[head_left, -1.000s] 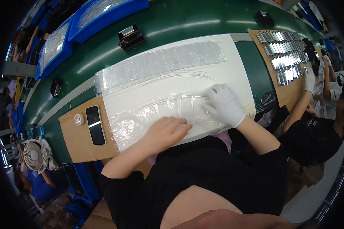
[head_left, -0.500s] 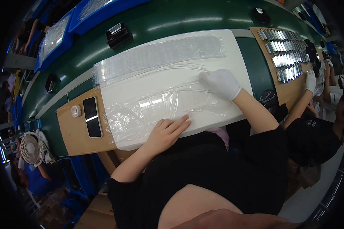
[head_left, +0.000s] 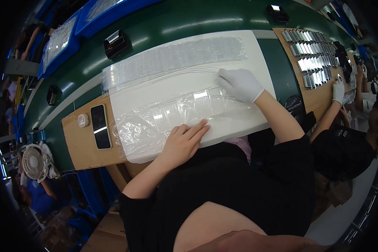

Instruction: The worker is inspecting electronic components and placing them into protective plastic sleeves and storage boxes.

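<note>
A white padded board [head_left: 256, 54] lies before me. Clear plastic film [head_left: 143, 130] covers its near part, creased and shiny, with see-through rectangular sections. My left hand [head_left: 182, 140], bare, rests on the film's near edge with fingers stretched out. In a white glove, my right hand [head_left: 241, 85] is closed at the right end of several thin pale strands [head_left: 185, 74], which curve leftward across the board. Whether these are wires or film edges I cannot tell. Along the board's far side lies a second clear plastic sheet [head_left: 176, 56] with a row of pockets.
On the brown cardboard at left are a phone [head_left: 101, 127] and a small white case [head_left: 83, 120]. Black devices [head_left: 115, 44] sit on the green belt [head_left: 172, 25]. Shiny metal pieces [head_left: 315, 50] stand in rows at right, near a co-worker's gloved hand [head_left: 338, 90]. Blue trays [head_left: 77, 29] stand far left.
My right hand has shifted slightly left and away from me, and the film beside it has moved. The black devices have travelled left along the belt. My left hand stays nearly still.
</note>
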The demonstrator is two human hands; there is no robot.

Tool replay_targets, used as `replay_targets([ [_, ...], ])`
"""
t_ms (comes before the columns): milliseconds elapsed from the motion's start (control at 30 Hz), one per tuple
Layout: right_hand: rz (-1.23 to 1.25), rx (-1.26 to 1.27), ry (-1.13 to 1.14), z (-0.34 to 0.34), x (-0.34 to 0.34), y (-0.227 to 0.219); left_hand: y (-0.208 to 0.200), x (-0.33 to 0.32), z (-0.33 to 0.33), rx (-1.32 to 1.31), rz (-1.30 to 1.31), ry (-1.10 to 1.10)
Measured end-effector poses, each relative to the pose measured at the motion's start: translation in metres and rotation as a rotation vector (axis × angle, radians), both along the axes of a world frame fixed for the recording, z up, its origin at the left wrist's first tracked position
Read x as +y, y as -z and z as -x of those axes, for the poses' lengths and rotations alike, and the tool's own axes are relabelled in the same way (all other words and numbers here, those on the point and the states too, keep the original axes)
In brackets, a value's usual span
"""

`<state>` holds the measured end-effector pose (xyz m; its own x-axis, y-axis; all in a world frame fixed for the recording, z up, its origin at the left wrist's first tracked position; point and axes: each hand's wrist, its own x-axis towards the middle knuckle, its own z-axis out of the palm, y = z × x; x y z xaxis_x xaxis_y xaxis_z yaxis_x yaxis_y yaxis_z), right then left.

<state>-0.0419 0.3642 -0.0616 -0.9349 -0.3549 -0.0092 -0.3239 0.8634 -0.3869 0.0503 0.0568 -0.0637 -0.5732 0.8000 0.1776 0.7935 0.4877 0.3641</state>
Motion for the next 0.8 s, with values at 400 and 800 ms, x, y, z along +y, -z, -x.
replay_targets([
  [400, -0.048, 0.021, -0.037, -0.004, -0.022, -0.022, 0.015, 0.047, 0.011, 0.145, -0.195, -0.157],
  [800, -0.141, -0.105, 0.084, 0.004, -0.036, -0.007, 0.026, 0.036, 0.004, 0.069, -0.15, -0.032],
])
